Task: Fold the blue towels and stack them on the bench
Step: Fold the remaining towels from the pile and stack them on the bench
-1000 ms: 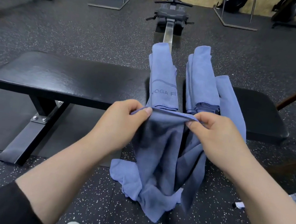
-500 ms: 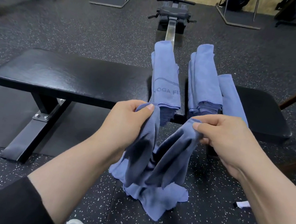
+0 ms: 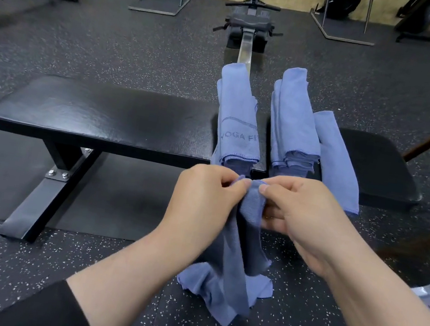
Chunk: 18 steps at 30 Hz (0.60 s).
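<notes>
At the centre of the frame our left hand (image 3: 202, 203) and right hand (image 3: 308, 221) meet, fingers curled and pinching the top edge of a limp blue microfibre towel (image 3: 233, 277). It hangs down between our forearms, and its lower end bunches on the speckled black rubber floor (image 3: 24, 274). Just above our hands, a long black padded bench (image 3: 103, 115) crosses the middle of the frame. Towards its right end lie a folded blue towel printed with lettering (image 3: 238, 121), a stack of folded blue towels (image 3: 294, 121) and a single blue towel draped over the near edge (image 3: 340, 159).
</notes>
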Each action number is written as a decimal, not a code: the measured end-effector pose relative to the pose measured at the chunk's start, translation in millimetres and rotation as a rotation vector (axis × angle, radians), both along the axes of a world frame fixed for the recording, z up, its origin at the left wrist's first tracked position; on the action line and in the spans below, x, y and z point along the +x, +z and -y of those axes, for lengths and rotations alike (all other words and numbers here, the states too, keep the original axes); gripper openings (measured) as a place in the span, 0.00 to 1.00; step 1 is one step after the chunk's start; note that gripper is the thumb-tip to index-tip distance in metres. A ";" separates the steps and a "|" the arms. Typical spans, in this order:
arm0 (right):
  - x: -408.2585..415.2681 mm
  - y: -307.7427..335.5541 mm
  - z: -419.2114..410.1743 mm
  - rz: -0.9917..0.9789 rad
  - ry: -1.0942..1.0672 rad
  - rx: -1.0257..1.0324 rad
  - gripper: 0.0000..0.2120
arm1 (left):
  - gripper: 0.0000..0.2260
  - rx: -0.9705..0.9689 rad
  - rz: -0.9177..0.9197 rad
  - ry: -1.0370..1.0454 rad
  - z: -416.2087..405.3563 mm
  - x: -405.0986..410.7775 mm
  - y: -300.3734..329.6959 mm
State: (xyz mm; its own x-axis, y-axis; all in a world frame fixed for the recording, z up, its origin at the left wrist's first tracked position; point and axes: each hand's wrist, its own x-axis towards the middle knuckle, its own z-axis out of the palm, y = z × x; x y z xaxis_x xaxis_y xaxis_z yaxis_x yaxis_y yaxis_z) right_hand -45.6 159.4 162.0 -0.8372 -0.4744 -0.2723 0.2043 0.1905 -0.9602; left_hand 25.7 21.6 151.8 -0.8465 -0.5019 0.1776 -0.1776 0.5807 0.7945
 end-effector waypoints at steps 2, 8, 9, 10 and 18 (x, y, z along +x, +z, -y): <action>3.0 0.8 0.9 0.007 0.020 -0.017 0.11 | 0.18 -0.034 -0.011 0.015 -3.1 0.6 -2.0; 6.4 1.3 2.8 0.029 0.020 -0.096 0.15 | 0.13 -0.158 -0.028 -0.084 -12.5 -2.3 -3.5; 5.7 0.6 2.3 0.035 0.002 -0.114 0.16 | 0.12 -0.177 -0.023 -0.144 -16.5 -1.4 -4.0; 5.0 0.4 1.6 0.039 -0.011 -0.132 0.17 | 0.11 -0.173 0.001 -0.198 -20.7 -0.7 -4.4; -10.0 -6.8 -1.6 -0.088 -0.083 -0.009 0.10 | 0.12 0.238 -0.036 -0.102 -11.5 5.9 8.0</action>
